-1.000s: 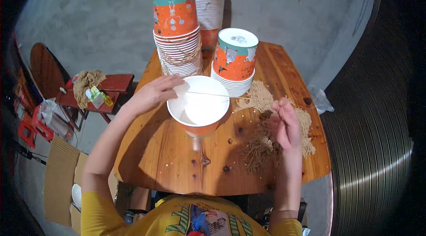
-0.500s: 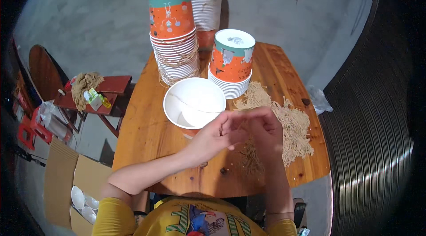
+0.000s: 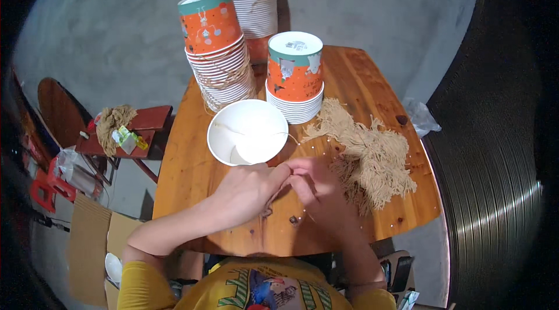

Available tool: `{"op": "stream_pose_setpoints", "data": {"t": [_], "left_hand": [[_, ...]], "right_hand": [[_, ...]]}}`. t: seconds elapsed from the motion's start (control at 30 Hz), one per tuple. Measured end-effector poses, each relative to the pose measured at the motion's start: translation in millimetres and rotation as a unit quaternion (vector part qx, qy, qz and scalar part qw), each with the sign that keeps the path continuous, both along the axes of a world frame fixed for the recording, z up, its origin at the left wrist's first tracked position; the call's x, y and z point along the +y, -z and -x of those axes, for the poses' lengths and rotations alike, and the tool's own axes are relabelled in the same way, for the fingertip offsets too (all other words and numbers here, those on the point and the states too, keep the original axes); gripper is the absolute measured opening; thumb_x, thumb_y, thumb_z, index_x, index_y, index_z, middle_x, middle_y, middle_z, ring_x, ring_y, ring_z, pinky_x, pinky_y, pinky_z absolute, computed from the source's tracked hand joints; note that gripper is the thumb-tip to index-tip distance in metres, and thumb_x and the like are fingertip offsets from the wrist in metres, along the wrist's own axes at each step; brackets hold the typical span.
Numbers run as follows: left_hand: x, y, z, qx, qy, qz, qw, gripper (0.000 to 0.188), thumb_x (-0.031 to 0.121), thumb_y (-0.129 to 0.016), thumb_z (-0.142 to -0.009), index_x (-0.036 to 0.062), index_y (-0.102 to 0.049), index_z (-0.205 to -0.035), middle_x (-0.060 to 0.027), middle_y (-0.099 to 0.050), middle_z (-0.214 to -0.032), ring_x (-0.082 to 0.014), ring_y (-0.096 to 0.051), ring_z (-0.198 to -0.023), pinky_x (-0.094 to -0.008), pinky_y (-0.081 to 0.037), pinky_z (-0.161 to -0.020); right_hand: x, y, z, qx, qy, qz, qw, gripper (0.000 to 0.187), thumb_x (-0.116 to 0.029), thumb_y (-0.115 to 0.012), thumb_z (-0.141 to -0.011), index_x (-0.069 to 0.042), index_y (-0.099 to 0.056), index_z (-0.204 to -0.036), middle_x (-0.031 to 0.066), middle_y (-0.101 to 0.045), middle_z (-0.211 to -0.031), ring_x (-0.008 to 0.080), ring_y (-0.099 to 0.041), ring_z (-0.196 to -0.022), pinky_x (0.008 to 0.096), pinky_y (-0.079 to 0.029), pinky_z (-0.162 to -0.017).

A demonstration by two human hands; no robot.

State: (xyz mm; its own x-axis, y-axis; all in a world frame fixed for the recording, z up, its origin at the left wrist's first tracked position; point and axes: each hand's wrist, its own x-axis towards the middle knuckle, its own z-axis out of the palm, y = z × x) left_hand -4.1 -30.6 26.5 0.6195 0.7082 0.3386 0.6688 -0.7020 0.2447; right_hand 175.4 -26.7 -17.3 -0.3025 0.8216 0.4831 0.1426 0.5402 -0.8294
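Note:
Just in front of an upright white paper bucket [image 3: 216, 138], my left hand [image 3: 246, 192] is closed, its back turned up. My right hand [image 3: 317, 190] meets it, thumb and fingertips pinched together. A thin brown cord [image 3: 267, 212] shows below the joined fingers and seems held by both; most of it is hidden. One pale strand runs across the bucket's inside, and a loop of it [image 3: 294, 137] pokes out past the right rim. Right of my hands lies a heap of tan cords [image 3: 378, 158], cut in short lengths.
Behind the bucket, upside-down orange and green buckets stand in a short stack [image 3: 295, 77] and a taller stack [image 3: 216, 53] draped with cords. Farther back rises another tall stack [image 3: 251, 1]. A red bench [image 3: 152, 116] stands left, above an open cardboard box [image 3: 90, 246]. Dark corrugated sheeting [image 3: 483, 193] borders the right.
Both hands have come down and left, nearer to me, and are now pressed together. A cord loop now shows beyond the bucket's right rim. The whole view has shifted slightly.

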Motion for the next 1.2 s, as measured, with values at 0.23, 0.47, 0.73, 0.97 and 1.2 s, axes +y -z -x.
{"op": "stream_pose_setpoints", "data": {"t": [0.23, 0.47, 0.73, 0.97, 1.2], "left_hand": [[16, 11, -3, 0.014, 0.001, -0.077, 0.997, 0.023, 0.018, -0.068, -0.076, 0.0049, -0.051, -0.084, -0.0100, -0.054, -0.064, -0.0282, -0.058, -0.062, -0.0399, -0.046, -0.054], [37, 22, 2, -0.080, -0.093, -0.016, 0.992, 0.025, 0.020, -0.068, -0.080, 0.0038, -0.051, -0.088, -0.0157, -0.058, -0.070, -0.0346, -0.060, -0.069, -0.0441, -0.047, -0.059], [32, 16, 16, -0.099, -0.154, 0.193, 0.964, 0.026, 0.018, -0.061, -0.081, 0.0005, -0.056, -0.100, -0.0204, -0.064, -0.086, -0.0332, -0.064, -0.079, -0.0399, -0.050, -0.071], [38, 12, 27, -0.105, -0.129, 0.299, 0.940, 0.046, 0.018, -0.057, -0.081, 0.0042, -0.054, -0.125, -0.0139, -0.065, -0.096, -0.0229, -0.062, -0.079, -0.0333, -0.050, -0.074], [38, 10, 27, -0.122, -0.127, 0.342, 0.923, 0.048, 0.014, -0.056, -0.081, 0.0029, -0.053, -0.127, -0.0126, -0.063, -0.095, -0.0194, -0.062, -0.079, -0.0318, -0.050, -0.072]], "right_hand": [[27, 40, -5, 0.075, -0.053, 0.096, 0.991, 0.009, -0.011, -0.055, -0.092, -0.003, -0.054, -0.096, 0.0034, -0.059, -0.080, 0.0106, -0.056, -0.067, 0.0262, -0.045, -0.062], [33, 29, -16, 0.062, 0.094, 0.019, 0.993, 0.002, -0.006, -0.059, -0.088, -0.006, -0.057, -0.087, -0.0018, -0.047, -0.063, 0.0073, -0.046, -0.058, 0.0240, -0.038, -0.052], [20, 35, 4, -0.011, 0.161, -0.100, 0.982, 0.011, -0.003, -0.064, -0.081, -0.006, -0.058, -0.089, 0.0053, -0.059, -0.071, 0.0142, -0.058, -0.060, 0.0277, -0.047, -0.055], [25, 48, 27, -0.064, 0.203, -0.165, 0.963, 0.016, -0.002, -0.066, -0.078, -0.005, -0.058, -0.091, 0.0072, -0.068, -0.082, 0.0239, -0.067, -0.071, 0.0328, -0.053, -0.061], [37, 54, 35, -0.054, 0.213, -0.146, 0.964, 0.016, -0.011, -0.063, -0.082, -0.008, -0.052, -0.093, 0.0117, -0.064, -0.082, 0.0321, -0.065, -0.067, 0.0419, -0.052, -0.054]]}}
